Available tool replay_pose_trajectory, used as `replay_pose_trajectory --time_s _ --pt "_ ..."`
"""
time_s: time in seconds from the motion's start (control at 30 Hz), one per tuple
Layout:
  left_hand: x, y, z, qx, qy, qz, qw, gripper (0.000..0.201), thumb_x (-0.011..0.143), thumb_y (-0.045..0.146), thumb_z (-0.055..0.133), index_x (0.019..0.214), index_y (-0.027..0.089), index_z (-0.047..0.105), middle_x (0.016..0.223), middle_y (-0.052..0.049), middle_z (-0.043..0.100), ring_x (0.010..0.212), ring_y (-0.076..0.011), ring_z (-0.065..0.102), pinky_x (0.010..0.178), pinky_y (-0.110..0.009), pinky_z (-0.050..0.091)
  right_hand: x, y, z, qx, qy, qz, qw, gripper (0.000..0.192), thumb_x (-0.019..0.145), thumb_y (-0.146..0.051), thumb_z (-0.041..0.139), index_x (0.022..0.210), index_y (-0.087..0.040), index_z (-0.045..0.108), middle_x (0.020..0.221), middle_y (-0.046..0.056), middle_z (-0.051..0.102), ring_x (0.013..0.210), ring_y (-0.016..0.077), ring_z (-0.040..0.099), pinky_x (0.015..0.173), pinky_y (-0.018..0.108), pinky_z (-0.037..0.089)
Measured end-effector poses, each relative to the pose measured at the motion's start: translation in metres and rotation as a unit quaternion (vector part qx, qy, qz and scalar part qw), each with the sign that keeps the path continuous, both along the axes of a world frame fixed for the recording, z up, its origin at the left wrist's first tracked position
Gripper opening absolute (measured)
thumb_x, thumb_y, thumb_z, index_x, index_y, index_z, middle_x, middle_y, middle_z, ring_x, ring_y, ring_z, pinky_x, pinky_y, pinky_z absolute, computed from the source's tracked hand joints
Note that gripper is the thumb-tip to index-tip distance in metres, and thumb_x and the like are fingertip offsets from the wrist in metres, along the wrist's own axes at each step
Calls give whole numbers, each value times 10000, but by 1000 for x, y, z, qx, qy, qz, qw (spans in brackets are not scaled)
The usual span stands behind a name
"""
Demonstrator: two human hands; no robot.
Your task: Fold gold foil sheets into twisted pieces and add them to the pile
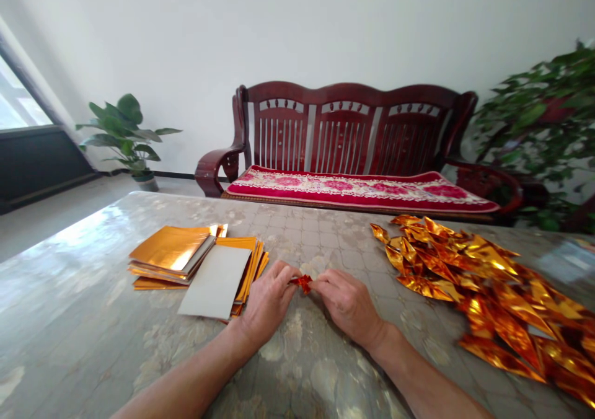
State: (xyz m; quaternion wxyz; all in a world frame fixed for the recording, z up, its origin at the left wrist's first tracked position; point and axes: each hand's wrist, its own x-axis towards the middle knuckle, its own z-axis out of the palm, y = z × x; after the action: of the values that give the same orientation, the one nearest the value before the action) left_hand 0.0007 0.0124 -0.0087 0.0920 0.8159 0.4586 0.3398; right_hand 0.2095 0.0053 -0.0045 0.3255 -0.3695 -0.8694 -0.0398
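Note:
Between my two hands is a small piece of shiny orange-red foil paper (pixel 304 283), partly hidden by the fingers. My left hand (pixel 272 295) pinches its left end, and my right hand (pixel 346 301) pinches its right end. Both hands are closed, low over the table. Just left of my left hand lie stacks of flat gold foil paper sheets (pixel 170 248), with a sheet showing its grey-white back (pixel 217 282) on top of the nearer stack. To the right of my right hand spreads a heap of folded gold foil pieces (pixel 465 264) with pointed ends.
The table (pixel 116 357) has a patterned, glossy cover. Behind it stands a dark red wooden bench (pixel 344 134) with a red floral seat cover (pixel 334 186). A potted plant (pixel 125 131) is at the left, and leafy greenery (pixel 534 121) is at the right.

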Motion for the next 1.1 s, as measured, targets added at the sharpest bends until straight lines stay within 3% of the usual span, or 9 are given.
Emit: replay_pose_trajectory --time_s 0.3,0.57,1.1 --pt "-6 4 -1 -22 12 -71 997 174 971 215 491 921 225 658 941 -19 581 864 -134 588 786 -232 468 2 1 0 -19 17 -1 1000 225 952 -124 501 982 -221 702 863 35 668 799 149 616 713 245 470" --pt "-5 5 -1 -61 -1 -46 997 213 977 206 476 863 196 654 919 -27 625 862 -137 613 812 -230 476 2 -1 3 -26 16 -36 999 156 951 -215 566 950 -221 722 861 45 685 809 163 626 734 277 501" --pt "-1 -1 6 -72 30 2 997 142 890 174 555 899 216 690 876 -15 660 818 -146 631 762 -243 457 5 3 -3 -90 73 10 993 151 925 -174 588 952 -218 731 891 39 673 820 148 643 748 254 531"
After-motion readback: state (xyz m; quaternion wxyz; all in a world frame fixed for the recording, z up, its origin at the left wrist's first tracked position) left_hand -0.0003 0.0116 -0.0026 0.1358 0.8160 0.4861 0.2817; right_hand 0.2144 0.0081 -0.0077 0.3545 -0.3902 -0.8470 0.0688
